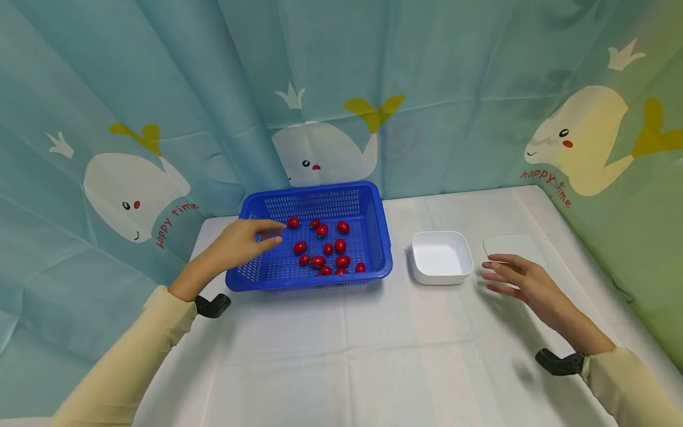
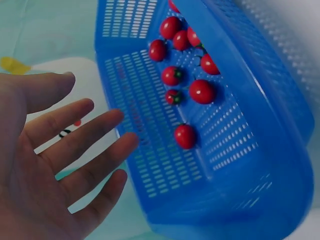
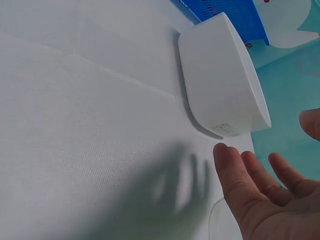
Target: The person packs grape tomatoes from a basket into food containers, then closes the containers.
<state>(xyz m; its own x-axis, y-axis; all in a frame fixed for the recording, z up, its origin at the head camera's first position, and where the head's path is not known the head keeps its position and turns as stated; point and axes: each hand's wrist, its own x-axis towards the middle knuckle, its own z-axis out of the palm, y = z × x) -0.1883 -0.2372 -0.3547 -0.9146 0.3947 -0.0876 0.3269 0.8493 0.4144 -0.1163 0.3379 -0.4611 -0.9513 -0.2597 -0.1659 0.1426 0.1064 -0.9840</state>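
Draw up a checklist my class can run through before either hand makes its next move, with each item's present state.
1. Tomatoes inside the basket: ok.
2. Exact tomato count: cannot tell; the basket's near rim may hide some.
3. White box upright, open at the top: ok.
4. Clear lid on the box: not ok; it lies beside it.
5. Left hand holding nothing: ok.
6. Right hand holding nothing: ok.

red lettering "happy time" [image 1: 164, 233] beside the left whale [image 1: 120, 184] on the blue-green curtain [image 1: 453, 130], matching red words "happy time" [image 1: 537, 174] below the right whale [image 1: 587, 139], faint marking [image 3: 221, 128] on the white container [image 3: 215, 75], too small to read
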